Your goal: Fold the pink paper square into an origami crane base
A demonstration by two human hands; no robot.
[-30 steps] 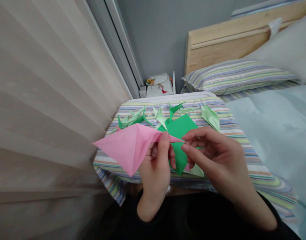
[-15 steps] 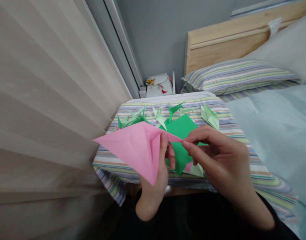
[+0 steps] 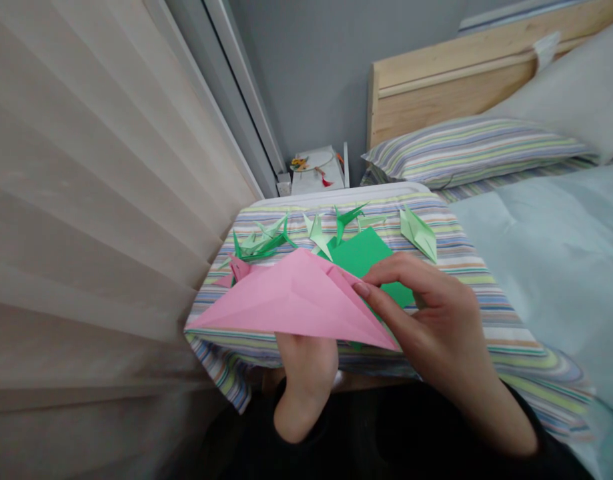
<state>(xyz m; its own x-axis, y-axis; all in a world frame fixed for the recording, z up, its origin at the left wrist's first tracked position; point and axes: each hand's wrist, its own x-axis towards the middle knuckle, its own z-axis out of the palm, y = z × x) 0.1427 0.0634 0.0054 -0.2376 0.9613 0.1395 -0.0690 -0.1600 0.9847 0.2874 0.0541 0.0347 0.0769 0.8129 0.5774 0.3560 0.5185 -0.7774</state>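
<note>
A large folded sheet of pink origami paper (image 3: 286,300) spreads in front of me as a wide triangle, its long edge towards me. My right hand (image 3: 416,300) pinches its right side between thumb and index finger. My left hand (image 3: 306,357) is underneath the paper from the near side; only the wrist and the heel of the hand show, and its fingers are hidden. Just behind the pink paper lies a green paper sheet (image 3: 363,250), partly covered by it. A small folded pink paper piece (image 3: 239,268) shows beyond the left part of the triangle.
Several folded green paper cranes (image 3: 266,240) stand along the far side of the striped cloth (image 3: 466,293). A light-green folded paper piece (image 3: 418,233) lies at the far right. A curtain (image 3: 111,220) hangs at left; a bed (image 3: 546,220) stands at right.
The pink paper has turned and lowered, its broad face now covering my left fingers and thumb. My right fingers have shifted slightly left, from its narrow tip to its side edge.
</note>
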